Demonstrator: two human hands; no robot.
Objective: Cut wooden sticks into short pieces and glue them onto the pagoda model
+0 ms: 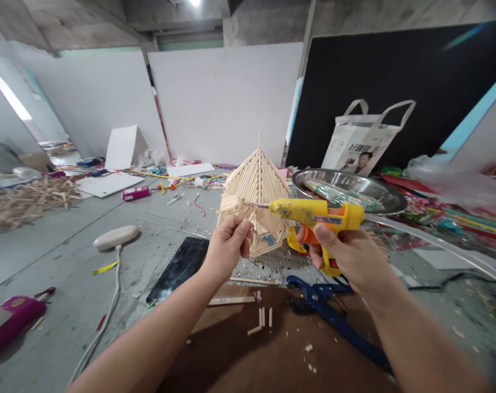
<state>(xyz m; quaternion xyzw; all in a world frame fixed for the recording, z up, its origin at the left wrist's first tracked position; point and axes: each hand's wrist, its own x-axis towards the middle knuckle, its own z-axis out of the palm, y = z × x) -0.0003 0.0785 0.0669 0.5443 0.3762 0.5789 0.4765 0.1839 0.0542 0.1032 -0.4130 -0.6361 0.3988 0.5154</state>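
My left hand (227, 244) is closed in a pinch on a short wooden stick held up in front of a small house built of wooden sticks (257, 188). My right hand (350, 256) grips a yellow hot glue gun (317, 218), forefinger on the orange trigger. The gun's metal nozzle points left, its tip just above my left fingertips and against the stick house. The house has a pointed roof and stands on the grey floor behind both hands.
A black phone (179, 267) lies left of my left forearm. Blue pliers (334, 316) and cut stick pieces (262, 319) rest on a brown board (248, 355). A steel bowl (350, 188) with glue sticks sits behind the gun. Loose sticks (27, 202) are heaped far left.
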